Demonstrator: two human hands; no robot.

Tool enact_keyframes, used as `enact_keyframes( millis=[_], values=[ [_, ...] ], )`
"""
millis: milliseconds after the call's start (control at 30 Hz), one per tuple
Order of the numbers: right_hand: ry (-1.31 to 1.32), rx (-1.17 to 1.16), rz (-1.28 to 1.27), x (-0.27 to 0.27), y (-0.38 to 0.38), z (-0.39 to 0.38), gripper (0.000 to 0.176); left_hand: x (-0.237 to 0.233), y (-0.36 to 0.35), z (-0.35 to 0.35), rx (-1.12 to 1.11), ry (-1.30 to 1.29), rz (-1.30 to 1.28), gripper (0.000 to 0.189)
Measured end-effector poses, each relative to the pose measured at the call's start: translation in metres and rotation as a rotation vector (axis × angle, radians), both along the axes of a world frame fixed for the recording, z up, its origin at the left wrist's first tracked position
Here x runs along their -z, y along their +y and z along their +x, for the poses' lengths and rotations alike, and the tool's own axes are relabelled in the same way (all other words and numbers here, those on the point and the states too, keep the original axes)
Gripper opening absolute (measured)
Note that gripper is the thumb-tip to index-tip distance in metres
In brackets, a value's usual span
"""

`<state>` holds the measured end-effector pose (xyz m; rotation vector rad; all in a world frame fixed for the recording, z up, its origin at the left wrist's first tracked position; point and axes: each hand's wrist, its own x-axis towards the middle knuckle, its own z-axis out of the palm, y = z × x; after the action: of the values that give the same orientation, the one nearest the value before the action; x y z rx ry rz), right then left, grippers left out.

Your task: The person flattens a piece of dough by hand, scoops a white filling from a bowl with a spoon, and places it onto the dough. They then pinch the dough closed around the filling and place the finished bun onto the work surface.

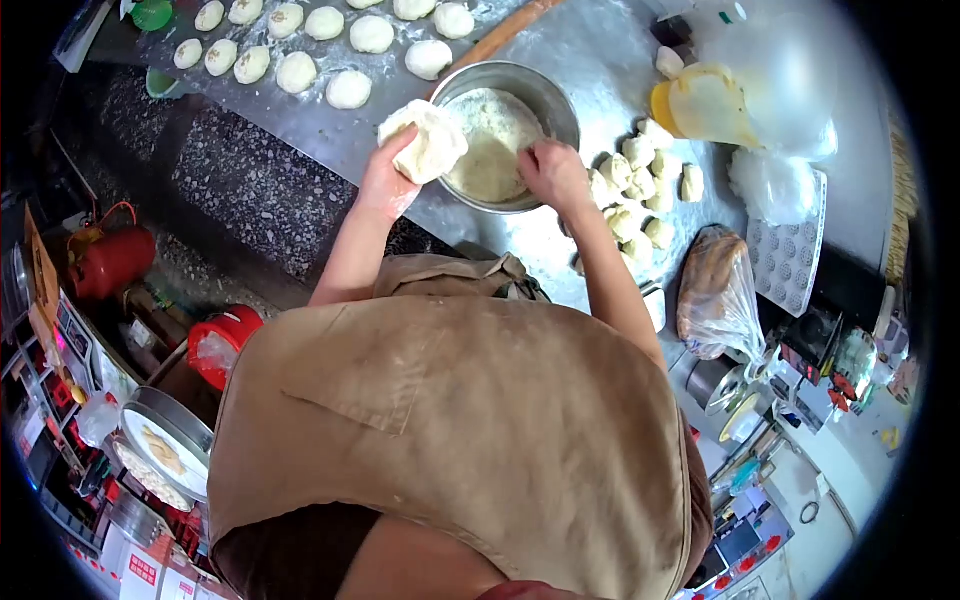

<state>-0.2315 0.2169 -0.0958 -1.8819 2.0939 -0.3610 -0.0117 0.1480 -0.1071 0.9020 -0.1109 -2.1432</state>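
Observation:
A flattened round of white dough [424, 140] rests in my left hand [388, 180], its thumb over the edge, just left of a metal bowl [562, 108]. Pale floury or crumbly filling [490, 135] covers the bottom of that bowl. Over the bowl's right side, my right hand [556, 174] has its fingers curled together; whatever they pinch is hidden. Small uncooked dough pieces [640, 185] lie in a heap to the right of the bowl. Shaped dough rounds [372, 35] stand in rows at the far left of the metal table.
A wooden rolling pin [505, 35] lies behind the bowl on the metal table [590, 60]. On the right are a yellowish jug [710, 105], a plastic bag of brown bread-like food [712, 290] and a dimpled white tray [790, 250]. A red bucket [222, 345] stands lower left.

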Motion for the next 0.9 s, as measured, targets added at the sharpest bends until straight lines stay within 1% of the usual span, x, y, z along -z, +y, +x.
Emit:
enact_keyframes(
  millis=[67,100,133,200,233,267,333,400,467,533,600,633,700,733,800,833,867,900],
  values=[
    [-0.195,0.05,-0.163,-0.014,0.013,0.003,0.012,0.006,-0.002,-0.005,0.024,-0.036,-0.04,0.037],
    [-0.253,0.079,-0.22,-0.02,0.015,0.01,0.007,0.007,-0.003,-0.006,0.024,-0.034,-0.038,0.037],
    [-0.253,0.081,-0.218,-0.017,0.014,0.016,0.007,0.009,-0.003,-0.006,0.035,-0.038,-0.07,0.037],
    [-0.137,-0.03,-0.418,-0.002,0.011,0.025,0.005,0.012,-0.004,-0.006,0.051,-0.046,-0.101,0.038],
    [-0.08,-0.011,-0.334,0.005,0.01,0.027,0.009,0.014,-0.004,-0.006,0.066,-0.051,-0.115,0.038],
    [-0.086,-0.009,-0.334,0.01,0.012,0.027,0.009,0.016,-0.005,-0.005,0.078,-0.058,-0.128,0.039],
    [-0.122,-0.018,-0.175,0.008,0.014,0.034,0.01,0.016,-0.004,-0.005,0.071,-0.064,-0.131,0.039],
    [-0.178,-0.03,-0.2,0.013,0.018,0.042,0.007,0.017,-0.002,-0.006,0.072,-0.063,-0.13,0.039],
    [-0.277,-0.068,-0.147,0.016,0.02,0.044,0.009,0.017,-0.003,-0.007,0.054,-0.072,-0.132,0.038],
    [-0.309,-0.079,-0.136,0.011,0.019,0.042,0.011,0.015,-0.002,-0.008,0.047,-0.07,-0.139,0.037],
    [-0.452,-0.065,-0.078,0.008,0.019,0.037,0.013,0.012,-0.002,-0.008,0.043,-0.067,-0.15,0.037],
    [-0.453,-0.065,-0.08,0.004,0.019,0.034,0.013,0.011,-0.002,-0.009,0.036,-0.09,-0.132,0.037],
    [-0.627,0.081,0.012,-0.003,0.019,0.026,0.015,0.005,-0.003,-0.012,0.034,-0.112,-0.118,0.037],
    [-0.627,0.086,0.006,-0.004,0.022,0.022,0.015,0.0,-0.004,-0.014,0.01,-0.094,-0.098,0.037],
    [-0.814,0.276,0.055,-0.01,0.026,0.017,0.019,-0.007,-0.008,-0.018,-0.005,-0.074,-0.087,0.038],
    [-0.875,0.339,0.059,-0.018,0.029,0.014,0.022,-0.009,-0.01,-0.02,-0.021,-0.046,-0.083,0.038],
    [-0.876,0.342,0.048,-0.025,0.032,0.012,0.022,-0.011,-0.012,-0.022,-0.038,-0.018,-0.08,0.039],
    [-0.938,0.397,-0.008,-0.03,0.036,0.008,0.021,-0.014,-0.014,-0.024,-0.032,-0.017,-0.09,0.039]
  ],
)
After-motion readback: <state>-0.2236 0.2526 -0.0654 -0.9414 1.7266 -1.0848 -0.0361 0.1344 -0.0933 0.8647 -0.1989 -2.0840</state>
